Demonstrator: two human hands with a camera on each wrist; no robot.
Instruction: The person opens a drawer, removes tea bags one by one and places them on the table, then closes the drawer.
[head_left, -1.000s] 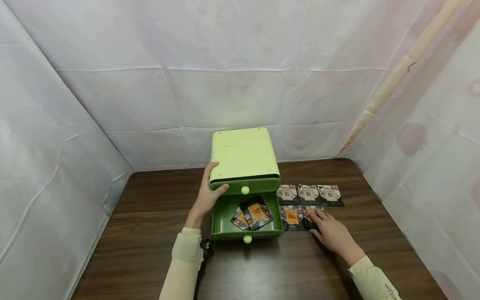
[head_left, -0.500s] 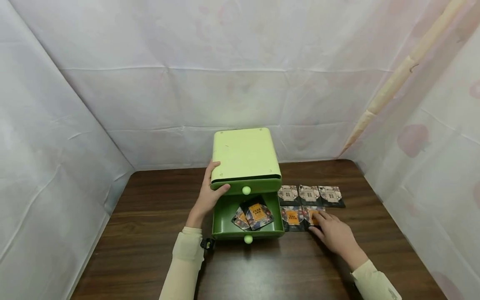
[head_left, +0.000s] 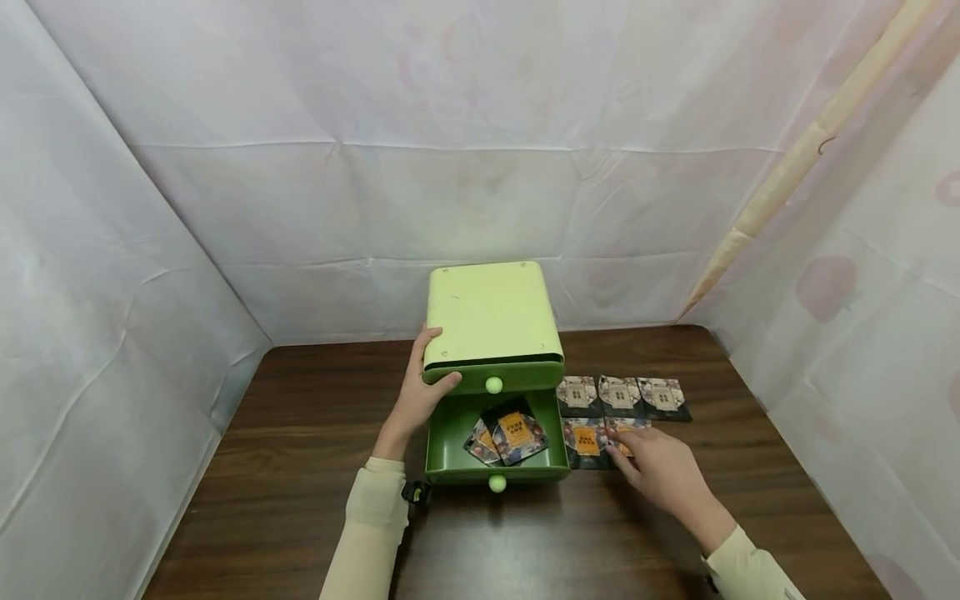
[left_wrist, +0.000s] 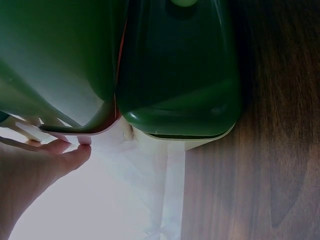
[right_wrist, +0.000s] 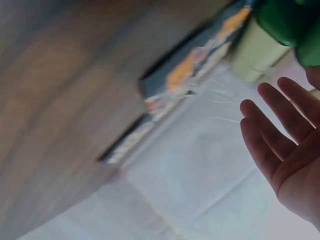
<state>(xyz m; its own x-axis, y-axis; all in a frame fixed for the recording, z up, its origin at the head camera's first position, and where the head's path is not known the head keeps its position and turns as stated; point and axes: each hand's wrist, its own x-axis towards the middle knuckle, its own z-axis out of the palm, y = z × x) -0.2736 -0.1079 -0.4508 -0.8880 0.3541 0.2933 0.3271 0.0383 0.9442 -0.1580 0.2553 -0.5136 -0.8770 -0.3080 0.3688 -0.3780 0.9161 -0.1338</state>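
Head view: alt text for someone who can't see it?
A person's left hand holds a green box whose open lower drawer shows two packets. To the box's right, five packets lie in two rows on a brown table, the right hand over the front-right packet.

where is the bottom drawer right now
In the head view, the bottom drawer stands pulled out near the middle, below the top drawer, left of the five packets on the table.

Illegible lettering on packets.
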